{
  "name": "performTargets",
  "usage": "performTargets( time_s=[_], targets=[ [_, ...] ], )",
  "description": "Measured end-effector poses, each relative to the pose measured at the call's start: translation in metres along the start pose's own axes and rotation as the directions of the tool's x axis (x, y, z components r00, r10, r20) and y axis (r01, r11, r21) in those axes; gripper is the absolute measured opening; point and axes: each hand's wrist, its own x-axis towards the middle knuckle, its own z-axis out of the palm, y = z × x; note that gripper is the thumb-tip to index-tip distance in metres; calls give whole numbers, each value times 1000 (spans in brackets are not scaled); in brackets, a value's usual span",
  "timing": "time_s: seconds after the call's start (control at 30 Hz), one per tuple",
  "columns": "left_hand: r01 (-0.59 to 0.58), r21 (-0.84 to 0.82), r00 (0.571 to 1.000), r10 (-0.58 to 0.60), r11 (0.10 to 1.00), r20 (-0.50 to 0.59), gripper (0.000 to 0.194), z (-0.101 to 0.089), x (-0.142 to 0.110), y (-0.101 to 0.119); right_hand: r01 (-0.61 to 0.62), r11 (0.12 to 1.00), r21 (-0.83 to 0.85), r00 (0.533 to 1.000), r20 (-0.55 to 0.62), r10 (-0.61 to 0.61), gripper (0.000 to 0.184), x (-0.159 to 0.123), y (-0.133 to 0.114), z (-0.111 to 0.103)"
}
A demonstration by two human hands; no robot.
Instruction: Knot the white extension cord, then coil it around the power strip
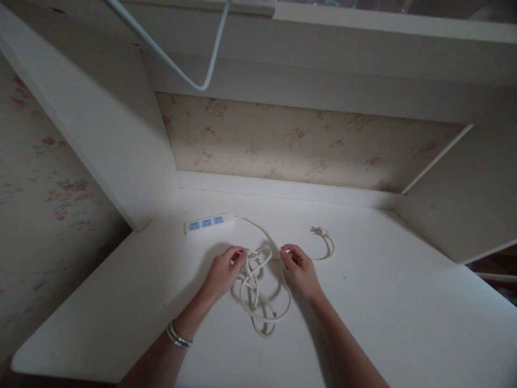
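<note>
A white power strip [210, 222] with three blue sockets lies on the white desk [383, 302]. Its cream cord [258, 291] runs off into a tangled heap of loops between my hands and ends in a plug [318, 231] to the right. My left hand [224, 272] is closed on a strand at the heap's upper left. My right hand [299, 269] has its fingers curled onto the cord at the heap's upper right. A pair of bangles circles my left wrist [178, 335].
The desk sits in an alcove: a white side panel [109, 124] on the left, a slanted white panel [464, 199] on the right, floral wallpaper [299, 140] behind. A pale cable [189, 64] hangs from the shelf above.
</note>
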Motion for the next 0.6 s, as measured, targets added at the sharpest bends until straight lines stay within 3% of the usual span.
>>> performTargets(
  time_s=[0.37,0.6],
  targets=[
    [-1,-86,998,6,996,62,33,3,-1,0,72,980,-185,984,176,-39,43,-8,-4,11],
    [-4,-121,997,12,993,70,32,4,-2,3,100,962,-254,975,219,-43,44,-8,-5,12]
  ],
)
